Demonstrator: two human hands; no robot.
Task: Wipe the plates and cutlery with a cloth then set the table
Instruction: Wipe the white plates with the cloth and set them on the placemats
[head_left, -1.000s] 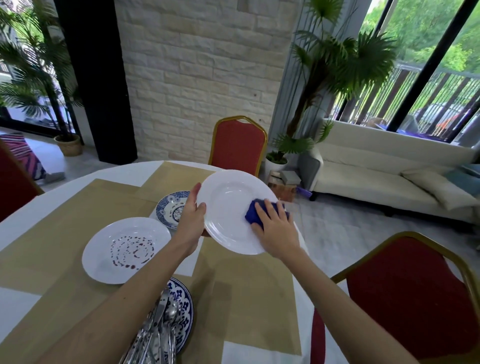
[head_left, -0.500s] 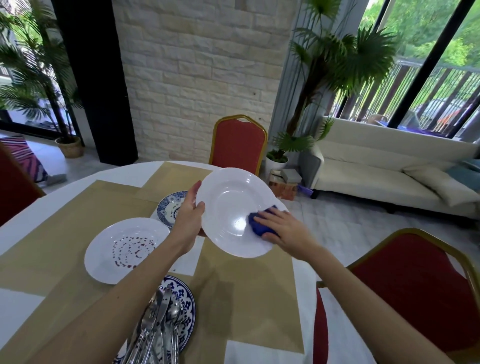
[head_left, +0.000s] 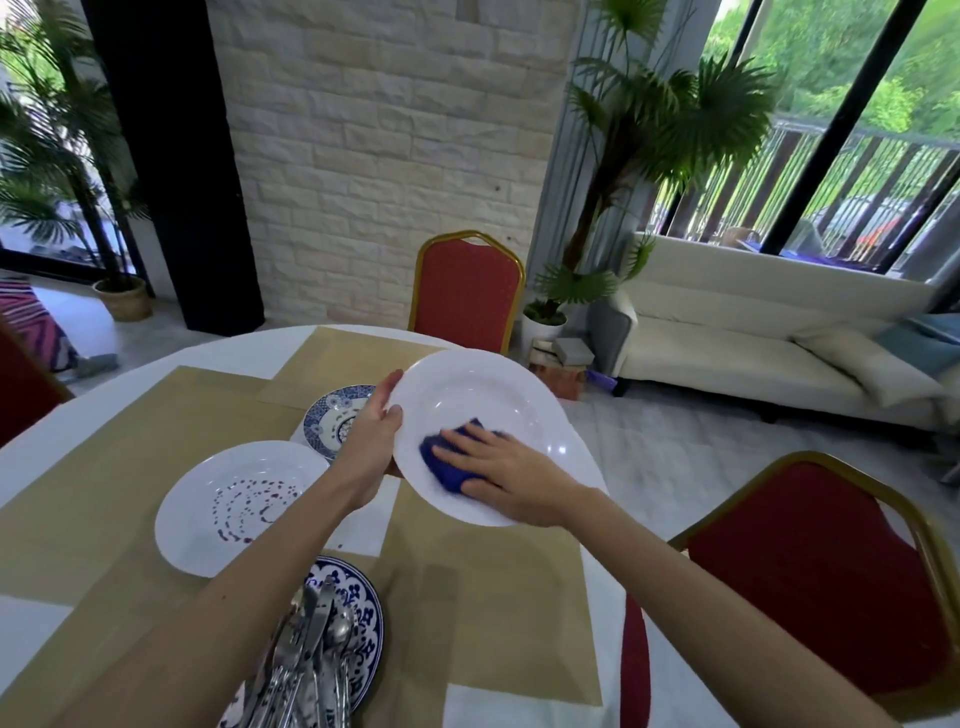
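My left hand (head_left: 371, 441) grips the left rim of a white deep plate (head_left: 498, 395), holding it tilted above the table. With straight fingers my right hand (head_left: 506, 475) presses a blue cloth (head_left: 441, 460) flat into the plate's lower middle. Lying on the table to the left is a second white plate (head_left: 208, 519) with dark red spots in it. A small blue patterned plate (head_left: 332, 415) sits behind my left hand. Several pieces of cutlery (head_left: 311, 654) lie piled on a blue patterned plate (head_left: 363, 623) near the front edge.
The round table (head_left: 156, 374) has a white cloth and tan placemats (head_left: 493, 597). Red chairs with gold frames stand at the far side (head_left: 467, 291), at the right (head_left: 810, 571) and at the left edge. A white sofa (head_left: 753, 343) and potted palms stand beyond.
My right hand has slid the blue cloth from the plate's right rim toward its lower middle. The plate has tilted a little flatter; my left hand keeps its grip.
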